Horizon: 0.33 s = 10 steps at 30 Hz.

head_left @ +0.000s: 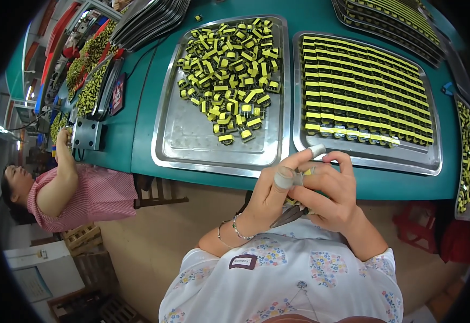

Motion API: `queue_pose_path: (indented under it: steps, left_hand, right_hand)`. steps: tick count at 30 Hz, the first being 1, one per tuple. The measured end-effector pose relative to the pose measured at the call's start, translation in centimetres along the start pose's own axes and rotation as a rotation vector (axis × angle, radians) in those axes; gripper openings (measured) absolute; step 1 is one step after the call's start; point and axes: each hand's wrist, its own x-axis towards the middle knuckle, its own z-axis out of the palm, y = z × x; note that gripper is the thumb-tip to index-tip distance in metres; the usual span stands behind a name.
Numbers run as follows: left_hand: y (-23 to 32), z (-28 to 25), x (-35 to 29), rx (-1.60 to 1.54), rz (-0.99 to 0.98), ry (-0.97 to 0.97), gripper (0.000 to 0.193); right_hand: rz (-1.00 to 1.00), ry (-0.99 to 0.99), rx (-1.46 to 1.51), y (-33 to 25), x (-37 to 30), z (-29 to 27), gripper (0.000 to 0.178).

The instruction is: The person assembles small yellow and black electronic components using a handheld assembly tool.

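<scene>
Yellow-taped part [306, 172] sits pinched between both hands, left hand [270, 196] and right hand [329, 196] closed on it, so steady fingertip pressure above the table edge [202, 177] looks wisest.

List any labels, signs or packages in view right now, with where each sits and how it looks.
Sign card: left on the teal bench beside the stacked trays, a dark rectangle with red and white print, standing tilted.
Garment label: on the person's floral top, below the left hand, a small dark purple rectangle with a white border.
Poster: bottom left on a white cabinet, pale blue rectangle.
</scene>
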Motion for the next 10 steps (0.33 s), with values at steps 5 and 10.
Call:
queue_pose_path:
  steps: [5, 10]
  left_hand:
    - [0.4, -0.5, 0.0, -0.024, -0.097, 0.055, 0.047]
    - [2.8, -3.9, 0.7, 0.976, 0.146, 0.443, 0.035]
  right_hand:
    - [0.013, 0.019, 0.036, -0.4, -0.5, -0.7, 0.027]
    - [0.167, 0.095, -0.015, 0.9, -1.6, -3.7, 0.031]
